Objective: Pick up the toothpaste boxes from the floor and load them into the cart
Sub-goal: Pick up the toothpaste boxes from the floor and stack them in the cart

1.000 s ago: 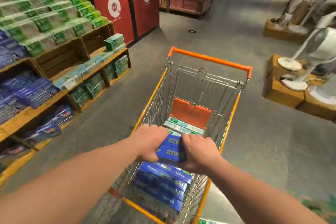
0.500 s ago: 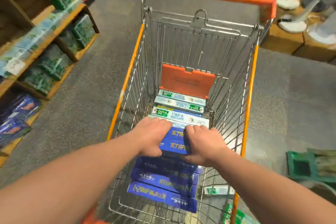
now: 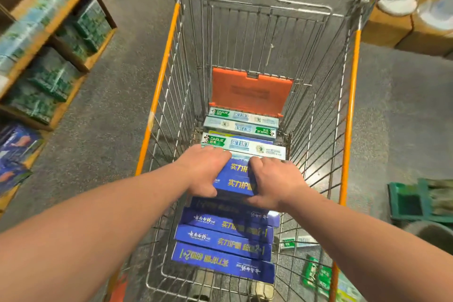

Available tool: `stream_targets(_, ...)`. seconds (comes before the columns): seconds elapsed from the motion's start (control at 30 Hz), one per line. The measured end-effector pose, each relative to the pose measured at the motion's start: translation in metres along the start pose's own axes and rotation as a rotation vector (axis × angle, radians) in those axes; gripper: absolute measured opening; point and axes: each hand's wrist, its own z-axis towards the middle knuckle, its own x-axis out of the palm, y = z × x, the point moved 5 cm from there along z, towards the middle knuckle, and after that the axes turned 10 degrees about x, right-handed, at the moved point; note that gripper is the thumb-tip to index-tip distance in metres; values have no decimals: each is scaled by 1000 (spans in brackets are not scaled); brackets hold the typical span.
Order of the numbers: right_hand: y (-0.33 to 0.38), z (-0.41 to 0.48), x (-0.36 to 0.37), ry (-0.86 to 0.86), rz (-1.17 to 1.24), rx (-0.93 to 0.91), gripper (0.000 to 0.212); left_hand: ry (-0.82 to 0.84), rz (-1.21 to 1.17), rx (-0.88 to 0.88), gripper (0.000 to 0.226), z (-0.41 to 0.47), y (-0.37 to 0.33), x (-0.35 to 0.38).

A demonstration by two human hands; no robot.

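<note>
Inside the wire cart (image 3: 161, 61) with orange rails, my left hand (image 3: 204, 169) and my right hand (image 3: 272, 182) grip two stacked blue toothpaste boxes (image 3: 236, 175) between them, low over the load. Beyond my hands lie pale green-and-white toothpaste boxes (image 3: 245, 144) in a row. Nearer me, several blue boxes (image 3: 223, 240) lie flat on the cart's bottom. More toothpaste boxes (image 3: 316, 274) lie on the grey floor to the right of the cart, seen through the wire.
An orange flap (image 3: 250, 92) stands at the cart's far end. Wooden shelves (image 3: 61, 22) of green and blue packs run along the left. A green crate (image 3: 416, 201) sits on the floor at right. Cardboard boxes (image 3: 402, 32) with fan bases stand at far right.
The view has tilted down and closer to the cart. Both hands have carried the blue boxes lower into the cart, toward the pale boxes.
</note>
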Motion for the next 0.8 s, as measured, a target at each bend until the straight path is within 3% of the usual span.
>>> stream_targets(0.23, -3, 2, 5, 13, 28, 4, 78, -43, -34, -21, 62, 2, 1, 9)
stream_targets(0.37, -5, 4, 7, 33, 26, 1, 97, -15, 7, -57, 71, 6, -1, 11)
stream_targets(0.6, -3, 2, 4, 16, 43, 0, 125, -22, 55, -106, 127, 7, -15, 8)
stream_targets(0.8, -8, -11, -20, -43, 47, -64, 122, -57, 31, -196, 123, -9, -32, -13)
